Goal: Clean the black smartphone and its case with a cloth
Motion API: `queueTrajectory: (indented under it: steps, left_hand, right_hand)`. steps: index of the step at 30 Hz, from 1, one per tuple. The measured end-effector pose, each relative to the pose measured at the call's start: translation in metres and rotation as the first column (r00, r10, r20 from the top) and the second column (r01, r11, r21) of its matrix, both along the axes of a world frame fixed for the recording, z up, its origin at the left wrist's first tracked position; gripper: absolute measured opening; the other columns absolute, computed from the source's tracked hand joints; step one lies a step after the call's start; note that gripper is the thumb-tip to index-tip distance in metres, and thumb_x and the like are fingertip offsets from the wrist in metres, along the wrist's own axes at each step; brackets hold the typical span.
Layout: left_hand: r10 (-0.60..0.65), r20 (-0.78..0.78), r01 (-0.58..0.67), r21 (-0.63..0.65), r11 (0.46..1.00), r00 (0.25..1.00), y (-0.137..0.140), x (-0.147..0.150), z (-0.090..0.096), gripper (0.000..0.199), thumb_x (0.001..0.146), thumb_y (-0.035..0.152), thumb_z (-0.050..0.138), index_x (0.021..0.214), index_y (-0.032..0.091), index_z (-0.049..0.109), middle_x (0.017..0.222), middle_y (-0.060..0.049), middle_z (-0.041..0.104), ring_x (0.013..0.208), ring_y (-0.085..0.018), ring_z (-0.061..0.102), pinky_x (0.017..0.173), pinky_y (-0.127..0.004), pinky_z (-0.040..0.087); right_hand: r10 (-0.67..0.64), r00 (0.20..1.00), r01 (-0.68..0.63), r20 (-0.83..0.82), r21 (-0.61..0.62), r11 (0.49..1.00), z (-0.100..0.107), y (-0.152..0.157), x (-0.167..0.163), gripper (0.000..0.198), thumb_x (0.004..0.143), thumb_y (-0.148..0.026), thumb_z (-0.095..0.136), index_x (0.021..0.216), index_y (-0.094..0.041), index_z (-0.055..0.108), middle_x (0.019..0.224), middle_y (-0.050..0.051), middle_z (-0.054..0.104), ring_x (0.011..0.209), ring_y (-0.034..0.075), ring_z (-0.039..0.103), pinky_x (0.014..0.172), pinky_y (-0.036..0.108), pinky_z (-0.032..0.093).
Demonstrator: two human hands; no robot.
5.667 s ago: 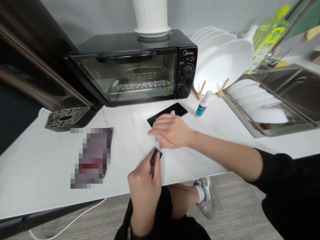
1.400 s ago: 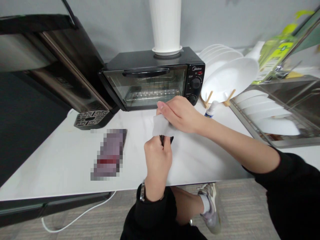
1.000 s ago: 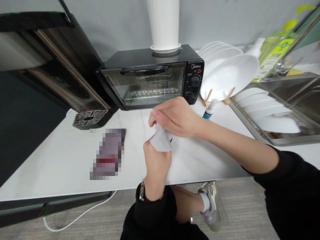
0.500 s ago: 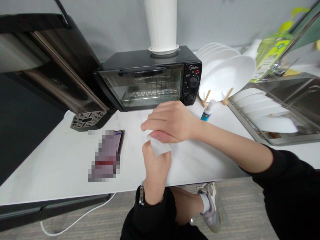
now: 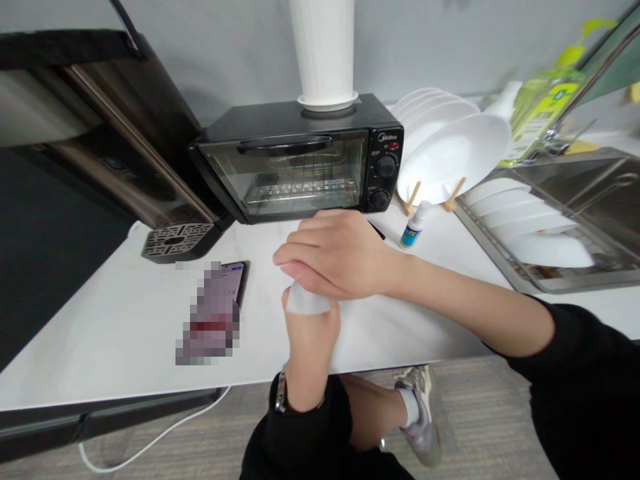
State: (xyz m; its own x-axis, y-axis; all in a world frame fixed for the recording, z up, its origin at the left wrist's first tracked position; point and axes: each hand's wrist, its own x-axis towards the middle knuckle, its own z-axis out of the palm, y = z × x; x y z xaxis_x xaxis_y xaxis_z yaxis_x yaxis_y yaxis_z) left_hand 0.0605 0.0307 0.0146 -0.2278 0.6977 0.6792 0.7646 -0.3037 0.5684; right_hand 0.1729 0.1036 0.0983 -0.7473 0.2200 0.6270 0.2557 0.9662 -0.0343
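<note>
My right hand [image 5: 340,250] lies across the top of my left hand, its fingers closed together. Under its thumb is a thin white tissue [image 5: 309,301], spread over the back of my left hand [image 5: 311,347]. The left hand points away from me above the counter, and its fingers are hidden beneath the right. Beyond my right forearm stands a small blue-labelled bottle [image 5: 411,233] with a white cap. A thin black object [image 5: 377,230] pokes out behind the right hand, mostly hidden.
A black toaster oven [image 5: 300,160] carries a white pot [image 5: 327,53]. To the left are a dispenser machine [image 5: 175,243] and a phone [image 5: 215,313]. White plates [image 5: 453,153] stand racked at the right, near the sink [image 5: 530,283] with more dishes and a soap bottle [image 5: 543,110].
My right hand has slid slightly left and toward me, pressing the tissue flatter over the left hand. More of the small bottle and the black object now shows.
</note>
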Motion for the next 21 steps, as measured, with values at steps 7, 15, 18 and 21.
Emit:
queueTrajectory:
  steps: [7, 15, 18, 21]
  left_hand:
    - [-0.013, -0.017, 0.010, -0.146, 0.989, 1.000, -0.003, 0.003, 0.012, 0.024, 0.076, 0.014, 0.049, 0.058, 0.026, 0.038, 0.050, 0.000, 0.051, 0.049, -0.016, 0.053, 0.055, -0.030, 0.035]
    - [0.028, 0.020, -0.025, -0.149, 0.989, 0.999, -0.004, 0.003, 0.005, 0.019, 0.076, 0.017, 0.054, 0.061, 0.025, 0.045, 0.054, -0.001, 0.055, 0.057, -0.019, 0.059, 0.059, -0.030, 0.043]
    - [0.040, 0.040, -0.040, 0.000, 0.999, 0.998, -0.002, 0.002, 0.000, 0.013, 0.078, 0.022, 0.056, 0.088, 0.021, 0.064, 0.088, -0.009, 0.074, 0.088, -0.026, 0.071, 0.074, -0.034, 0.053]
    - [-0.002, 0.002, 0.002, -0.006, 1.000, 1.000, -0.002, 0.002, 0.002, 0.010, 0.077, 0.018, 0.054, 0.080, 0.021, 0.063, 0.079, -0.009, 0.072, 0.079, -0.025, 0.071, 0.067, -0.033, 0.050]
  right_hand:
    - [-0.102, 0.995, 0.095, 0.005, -0.397, 0.913, 0.009, 0.018, 0.010, 0.067, 0.111, -0.044, 0.021, 0.080, -0.017, 0.072, 0.075, 0.005, 0.069, 0.072, 0.015, 0.060, 0.070, 0.030, 0.037]
    - [-0.226, 0.972, 0.234, 0.066, -0.376, 0.896, 0.015, -0.007, 0.002, 0.059, 0.111, -0.038, 0.026, 0.085, -0.016, 0.075, 0.085, 0.007, 0.073, 0.082, 0.018, 0.063, 0.075, 0.033, 0.039]
    - [0.017, 0.998, -0.014, 0.067, -0.045, 0.999, 0.006, -0.009, -0.002, 0.059, 0.112, -0.037, 0.022, 0.099, -0.018, 0.075, 0.089, 0.004, 0.074, 0.086, 0.017, 0.062, 0.080, 0.034, 0.038]
    - [0.112, 0.991, -0.114, 0.078, 0.016, 0.993, 0.003, 0.003, 0.002, 0.063, 0.113, -0.042, 0.016, 0.106, -0.019, 0.074, 0.091, 0.003, 0.075, 0.082, 0.015, 0.061, 0.078, 0.033, 0.037]
